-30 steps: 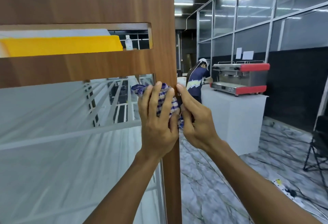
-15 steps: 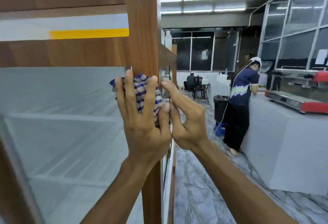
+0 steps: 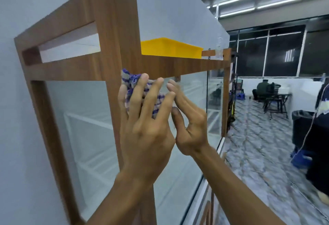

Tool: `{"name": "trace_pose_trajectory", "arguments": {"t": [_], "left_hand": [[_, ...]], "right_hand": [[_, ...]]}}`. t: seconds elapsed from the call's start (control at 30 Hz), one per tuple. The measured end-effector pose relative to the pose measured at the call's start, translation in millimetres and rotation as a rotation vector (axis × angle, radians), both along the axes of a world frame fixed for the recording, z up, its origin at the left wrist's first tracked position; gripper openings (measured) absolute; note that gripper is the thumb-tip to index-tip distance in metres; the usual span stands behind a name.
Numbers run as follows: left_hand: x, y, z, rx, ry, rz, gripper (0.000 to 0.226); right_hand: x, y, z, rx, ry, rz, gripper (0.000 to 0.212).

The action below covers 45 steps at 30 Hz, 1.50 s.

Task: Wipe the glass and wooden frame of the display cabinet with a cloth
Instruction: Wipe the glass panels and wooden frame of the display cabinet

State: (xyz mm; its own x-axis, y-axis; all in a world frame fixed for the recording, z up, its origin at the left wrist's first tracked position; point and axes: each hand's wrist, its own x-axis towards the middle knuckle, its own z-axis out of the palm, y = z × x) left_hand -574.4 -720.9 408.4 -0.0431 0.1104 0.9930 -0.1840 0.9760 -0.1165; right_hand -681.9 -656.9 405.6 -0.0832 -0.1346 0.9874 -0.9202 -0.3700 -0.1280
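Wooden rail (image 3: 178, 66) close above, corner post (image 3: 124, 37) left, glass pane (image 3: 178, 180) below.

A left hand (image 3: 146, 132) presses a cloth (image 3: 130, 80) where the display cabinet's corner post (image 3: 122, 29) meets the side glass (image 3: 188, 153), just under the shelf rail (image 3: 178, 66). The right hand (image 3: 192, 123) lies beside it on the right, before the glass. A tray (image 3: 170, 48) sits on the shelf above, with a bottle (image 3: 219, 48) farther along.

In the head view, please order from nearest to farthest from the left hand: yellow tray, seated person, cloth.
1. cloth, pressed under the left hand.
2. yellow tray, above, slightly right.
3. seated person, far right, at the back.
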Motion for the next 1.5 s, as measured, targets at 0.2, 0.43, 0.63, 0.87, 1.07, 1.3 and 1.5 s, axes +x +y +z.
{"name": "trace_pose_trajectory", "arguments": {"t": [0.2, 0.43, 0.63, 0.87, 1.07, 1.3, 1.5], "left_hand": [[-61, 14, -2, 0.156, -0.037, -0.026, 0.037], [-96, -5, -10, 0.123, 0.173, 0.113, 0.033], [-103, -37, -33, 0.096, 0.129, 0.622, 0.035], [-106, -28, -49, 0.167, -0.066, 1.009, 0.062], [-108, -31, -34, 0.210, -0.007, 1.087, 0.062], [-110, -39, -21, 0.223, 0.020, 1.124, 0.063], [-97, -36, -35, 0.153, -0.092, 1.151, 0.062]], "right_hand": [[-60, -1, 3, 0.016, -0.014, 0.110, 0.043], [-100, -29, 9, 0.020, 0.095, 0.247, 0.043], [-130, -62, 2, -0.067, 0.289, 0.295, 0.042], [-149, -93, -13, 0.066, 0.449, 0.246, 0.058], [-139, -104, -21, 0.031, 0.405, 0.156, 0.054], [-136, -108, -21, -0.003, 0.372, 0.140, 0.053], [-145, -110, -20, -0.026, 0.307, 0.129, 0.059]]}}
